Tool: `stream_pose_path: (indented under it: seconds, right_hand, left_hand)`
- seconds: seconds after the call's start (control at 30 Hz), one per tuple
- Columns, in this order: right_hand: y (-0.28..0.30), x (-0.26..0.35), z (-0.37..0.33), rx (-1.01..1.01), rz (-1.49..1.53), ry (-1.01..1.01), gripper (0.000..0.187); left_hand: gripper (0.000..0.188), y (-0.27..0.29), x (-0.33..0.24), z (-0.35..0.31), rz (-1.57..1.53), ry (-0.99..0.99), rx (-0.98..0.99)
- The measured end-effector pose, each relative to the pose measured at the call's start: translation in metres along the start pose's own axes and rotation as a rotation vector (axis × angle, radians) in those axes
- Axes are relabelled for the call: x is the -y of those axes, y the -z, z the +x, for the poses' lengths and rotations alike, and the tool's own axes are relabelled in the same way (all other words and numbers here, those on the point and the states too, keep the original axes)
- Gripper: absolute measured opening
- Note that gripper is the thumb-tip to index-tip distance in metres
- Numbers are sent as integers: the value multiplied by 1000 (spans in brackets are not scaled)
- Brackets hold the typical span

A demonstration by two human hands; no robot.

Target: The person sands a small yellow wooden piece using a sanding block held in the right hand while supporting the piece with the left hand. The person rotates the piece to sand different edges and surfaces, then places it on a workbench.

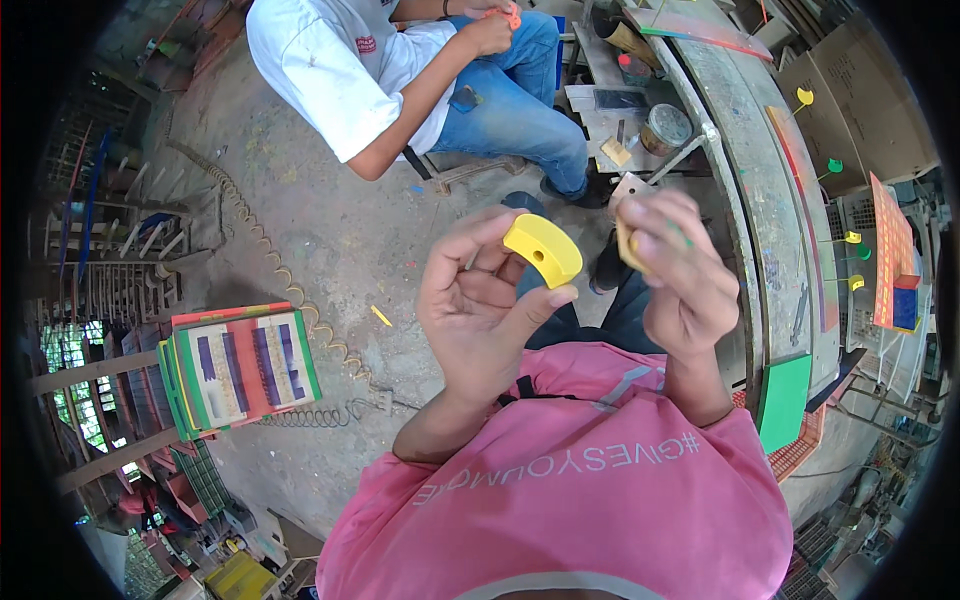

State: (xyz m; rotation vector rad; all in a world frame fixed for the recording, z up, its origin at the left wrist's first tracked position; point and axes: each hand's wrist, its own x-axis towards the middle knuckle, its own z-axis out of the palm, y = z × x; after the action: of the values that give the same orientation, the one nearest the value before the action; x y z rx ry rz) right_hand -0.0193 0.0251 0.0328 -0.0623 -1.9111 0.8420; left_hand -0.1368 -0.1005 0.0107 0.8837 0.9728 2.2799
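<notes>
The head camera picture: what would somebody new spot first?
The bright curved yellow block with a hole, held up near the middle between the left hand's thumb and fingers. Next, the big pink shirt fills the bottom middle. Over on the left, a stack of colourful boards stands out against the grey floor.

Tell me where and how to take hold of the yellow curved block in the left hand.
Pinch the yellow curved block across mid-arc, probably best from the picture's upper right: its bulging outer side faces that way and looks free, while the left hand has fingers and thumb at its two ends and its palm toward the hollow side.
</notes>
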Motion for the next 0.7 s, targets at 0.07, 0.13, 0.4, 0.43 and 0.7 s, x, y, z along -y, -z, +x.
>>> stream_pose_path:
  seconds: [0.07,0.13,0.4,0.43,0.7]
  right_hand:
    - [2,7,1,74,-89,105,29]
    - [2,12,0,118,-150,159,33]
    - [1,12,0,179,-162,186,33]
    - [2,13,1,183,-174,180,33]
    - [12,6,-3,157,-173,163,37]
  left_hand:
    - [56,-4,-1,1,46,-71,-3]
    - [53,-7,-4,2,77,-76,-18]
    - [49,-8,-8,-3,158,-98,-10]
    - [48,-8,-7,-3,150,-90,-17]
    - [49,-10,-8,-1,105,-119,-27]
